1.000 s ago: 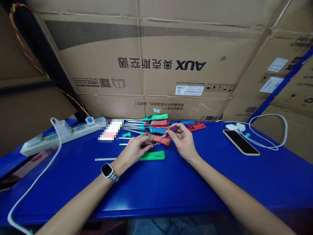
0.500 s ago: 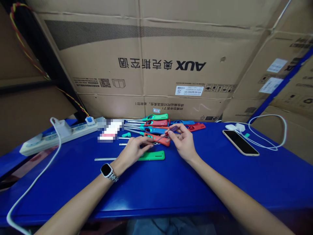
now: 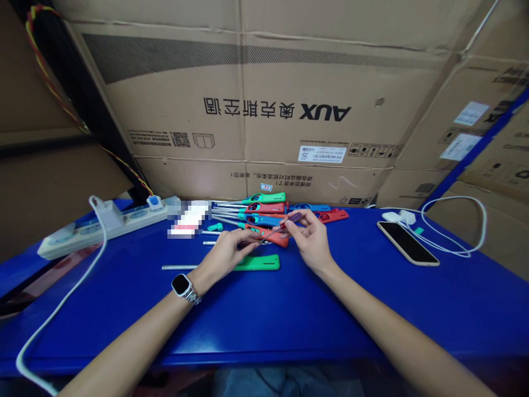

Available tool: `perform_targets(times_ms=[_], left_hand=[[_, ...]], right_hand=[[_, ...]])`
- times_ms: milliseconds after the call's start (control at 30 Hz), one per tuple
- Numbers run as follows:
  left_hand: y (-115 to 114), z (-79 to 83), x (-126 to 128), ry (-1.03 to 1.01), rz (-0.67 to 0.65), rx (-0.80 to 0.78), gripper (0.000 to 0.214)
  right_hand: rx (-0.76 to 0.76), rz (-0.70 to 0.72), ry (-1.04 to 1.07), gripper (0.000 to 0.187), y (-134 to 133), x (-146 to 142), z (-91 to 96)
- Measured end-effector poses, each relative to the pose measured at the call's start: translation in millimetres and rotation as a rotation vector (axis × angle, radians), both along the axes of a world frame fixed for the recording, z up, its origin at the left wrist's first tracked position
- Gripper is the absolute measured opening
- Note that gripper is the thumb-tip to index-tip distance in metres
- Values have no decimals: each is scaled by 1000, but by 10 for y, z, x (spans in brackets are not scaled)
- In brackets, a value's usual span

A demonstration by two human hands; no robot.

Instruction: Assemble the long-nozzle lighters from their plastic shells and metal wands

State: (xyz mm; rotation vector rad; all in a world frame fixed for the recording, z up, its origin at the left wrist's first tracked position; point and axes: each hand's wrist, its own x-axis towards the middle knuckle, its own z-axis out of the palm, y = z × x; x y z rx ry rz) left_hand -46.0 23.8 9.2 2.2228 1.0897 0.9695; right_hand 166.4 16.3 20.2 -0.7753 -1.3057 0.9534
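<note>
My right hand [image 3: 309, 237] is closed around the purple-and-red handle of a screwdriver [image 3: 294, 217]. Its thin shaft slopes down and left to my left hand [image 3: 227, 249], whose thumb and fingers pinch at the tip; whether a small part sits there too is hidden. Under the left fingers lies a long-nosed green gas lighter [image 3: 264, 263] with a metal tube. Just behind the hands, an orange-red lighter [image 3: 279, 237], a blue lighter [image 3: 264, 220], a red lighter [image 3: 268, 208] and a green lighter [image 3: 273, 197] lie stacked closely, their tubes pointing left.
A white power strip [image 3: 132, 215] with plugs and a cable stands at the left. More lighters [image 3: 333, 215] lie at the back, with a small teal piece [image 3: 215, 227] nearby. A phone [image 3: 407, 242] and white charging cable [image 3: 467, 252] rest at right. Cardboard [image 3: 256, 143] walls the blue table [image 3: 330, 320].
The view has shifted very slightly. Both hands keep nearly the same position and grip on the screwdriver.
</note>
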Motion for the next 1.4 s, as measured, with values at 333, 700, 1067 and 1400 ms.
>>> perform_targets(times_ms=[333,700,1067,1400], left_hand=[[-149,26,162,221,-53,96,38],[-141,-41,166,331,-79,105,29],[-128,-51,170,347,-88,89,28],[-138,-40,166,357,-78,76,27]], right_hand=[[105,-104,-171,29,-15,103,45],[117,-50,-244,22,-62,82,19],[112,-25,-270,22,-72,60,4],[168,-55,-342,23,-91,29,44]])
